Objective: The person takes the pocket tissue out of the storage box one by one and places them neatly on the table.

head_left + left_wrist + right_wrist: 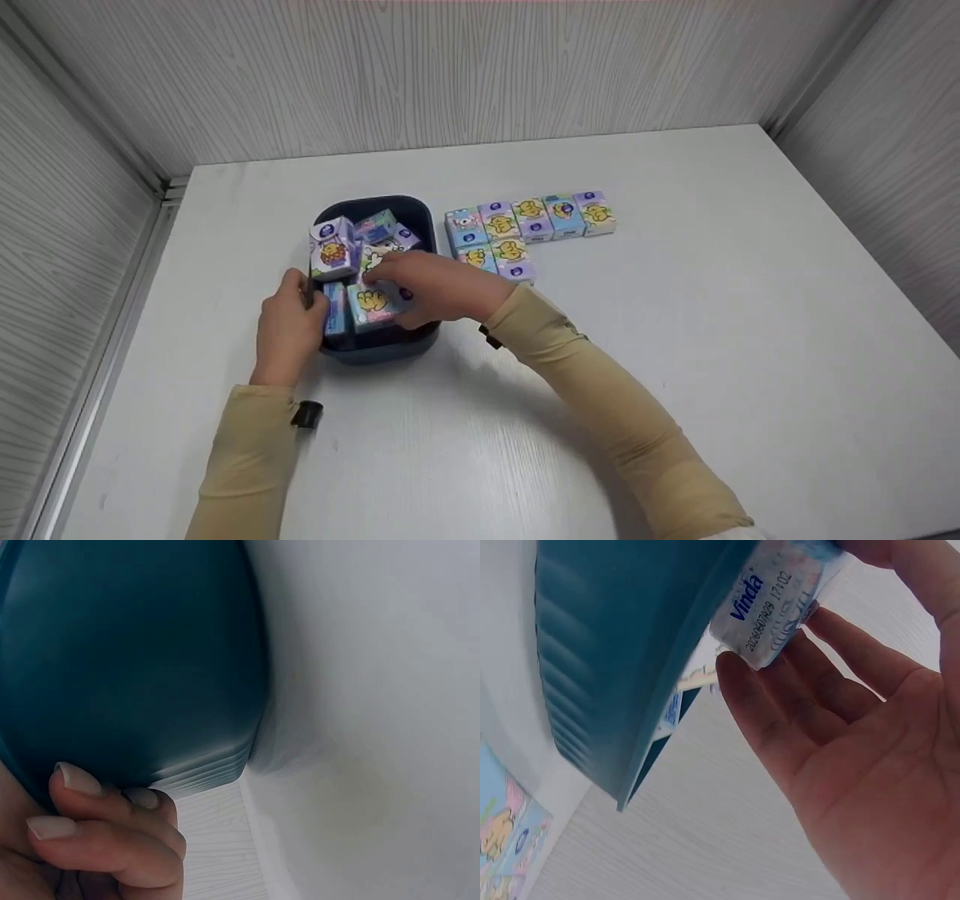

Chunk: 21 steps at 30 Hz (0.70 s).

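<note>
A dark teal plastic bin (382,354) stands on the table at left of centre, with several small tissue packs in it. At its left side my left hand (289,326) grips the rim, and curled fingers (120,840) show against the outer wall in the left wrist view. Over the bin's near right part, my right hand (442,285) pinches a tissue pack (761,611) between thumb and fingers; "Vinda" is printed on its wrapper. A purple-and-white pack (331,251) leans high at the bin's left rim. The bin's floor is mostly hidden by packs and the right hand.
Right of the bin, several tissue packs (531,219) lie side by side in a row, with a shorter row of packs (512,257) against its near left side. The white table (712,322) meets a wood-grain panel (480,75) at the back.
</note>
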Each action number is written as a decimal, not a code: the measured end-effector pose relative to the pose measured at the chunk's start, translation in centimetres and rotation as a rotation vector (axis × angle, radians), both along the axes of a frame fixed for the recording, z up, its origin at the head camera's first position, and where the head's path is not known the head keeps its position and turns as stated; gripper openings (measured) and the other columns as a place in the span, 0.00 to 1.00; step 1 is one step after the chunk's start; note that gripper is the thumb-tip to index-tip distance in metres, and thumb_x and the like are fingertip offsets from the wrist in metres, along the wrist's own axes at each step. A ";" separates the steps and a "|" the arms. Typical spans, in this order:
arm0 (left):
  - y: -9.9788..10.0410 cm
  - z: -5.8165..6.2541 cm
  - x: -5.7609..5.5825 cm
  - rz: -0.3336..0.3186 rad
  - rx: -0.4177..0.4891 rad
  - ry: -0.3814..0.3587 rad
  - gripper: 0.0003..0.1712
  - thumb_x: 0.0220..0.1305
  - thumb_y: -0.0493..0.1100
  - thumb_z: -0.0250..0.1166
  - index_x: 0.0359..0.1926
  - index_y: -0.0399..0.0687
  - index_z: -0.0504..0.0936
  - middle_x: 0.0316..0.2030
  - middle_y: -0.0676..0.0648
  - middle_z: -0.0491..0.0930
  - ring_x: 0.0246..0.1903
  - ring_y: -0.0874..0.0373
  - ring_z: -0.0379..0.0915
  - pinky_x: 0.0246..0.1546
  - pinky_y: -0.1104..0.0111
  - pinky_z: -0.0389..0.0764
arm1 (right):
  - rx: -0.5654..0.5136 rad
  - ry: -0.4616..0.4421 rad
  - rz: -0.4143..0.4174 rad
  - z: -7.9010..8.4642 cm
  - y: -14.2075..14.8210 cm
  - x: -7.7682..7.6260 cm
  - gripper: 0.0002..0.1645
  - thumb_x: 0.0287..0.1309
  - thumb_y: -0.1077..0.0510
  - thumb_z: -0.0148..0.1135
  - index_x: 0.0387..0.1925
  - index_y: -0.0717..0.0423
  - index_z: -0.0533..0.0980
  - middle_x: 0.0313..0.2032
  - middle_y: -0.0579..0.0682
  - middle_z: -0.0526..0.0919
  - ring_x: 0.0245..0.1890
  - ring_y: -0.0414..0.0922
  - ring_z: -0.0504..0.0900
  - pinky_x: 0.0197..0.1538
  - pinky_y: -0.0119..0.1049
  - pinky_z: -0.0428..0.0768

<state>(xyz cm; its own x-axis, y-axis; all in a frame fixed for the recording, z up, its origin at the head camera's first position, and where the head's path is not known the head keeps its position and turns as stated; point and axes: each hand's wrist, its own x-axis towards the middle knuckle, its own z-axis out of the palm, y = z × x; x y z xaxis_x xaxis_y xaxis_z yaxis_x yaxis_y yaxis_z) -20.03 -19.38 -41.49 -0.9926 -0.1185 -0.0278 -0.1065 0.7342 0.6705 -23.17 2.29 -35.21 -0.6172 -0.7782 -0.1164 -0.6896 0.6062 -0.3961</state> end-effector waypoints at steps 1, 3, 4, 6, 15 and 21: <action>0.0 0.0 0.0 0.002 0.000 0.006 0.11 0.69 0.43 0.48 0.46 0.39 0.65 0.35 0.37 0.75 0.32 0.47 0.69 0.28 0.61 0.68 | -0.008 0.006 -0.005 0.1 0.3 0.0 0.36 0.53 0.55 0.69 0.63 0.52 0.69 0.57 0.46 0.73 0.53 0.39 0.70 0.59 0.31 0.66; 0.0 0.0 0.1 0.005 0.001 0.017 0.11 0.69 0.42 0.48 0.45 0.39 0.65 0.33 0.38 0.74 0.30 0.47 0.69 0.26 0.61 0.68 | -0.034 0.015 -0.010 0.4 0.8 -0.1 0.36 0.52 0.56 0.69 0.63 0.53 0.69 0.57 0.47 0.73 0.52 0.40 0.71 0.58 0.32 0.67; 0.0 0.0 0.1 0.007 0.000 0.020 0.11 0.69 0.42 0.48 0.45 0.39 0.65 0.32 0.38 0.74 0.30 0.47 0.69 0.26 0.62 0.68 | -0.047 0.021 -0.011 0.5 1.1 -0.2 0.35 0.52 0.56 0.69 0.63 0.54 0.69 0.57 0.48 0.73 0.52 0.40 0.71 0.58 0.33 0.67; 0.1 0.0 0.1 0.008 0.000 0.020 0.10 0.69 0.42 0.48 0.45 0.39 0.65 0.31 0.39 0.73 0.29 0.48 0.69 0.25 0.62 0.67 | -0.060 0.030 -0.022 0.7 1.8 -0.3 0.35 0.52 0.56 0.69 0.63 0.54 0.69 0.56 0.48 0.72 0.51 0.40 0.71 0.57 0.32 0.68; 0.2 0.1 0.1 0.005 0.007 -0.007 0.11 0.69 0.42 0.48 0.45 0.39 0.64 0.32 0.39 0.72 0.30 0.47 0.68 0.26 0.61 0.68 | -0.098 0.101 -0.103 1.7 6.1 -0.8 0.34 0.52 0.56 0.68 0.62 0.55 0.70 0.53 0.49 0.74 0.48 0.41 0.71 0.53 0.34 0.70; 0.0 0.1 0.1 0.001 0.007 -0.026 0.12 0.69 0.43 0.48 0.47 0.39 0.64 0.33 0.38 0.73 0.31 0.47 0.69 0.26 0.62 0.69 | -0.106 0.109 -0.211 1.6 9.8 -1.4 0.34 0.53 0.55 0.68 0.61 0.56 0.70 0.55 0.50 0.73 0.50 0.43 0.71 0.56 0.38 0.70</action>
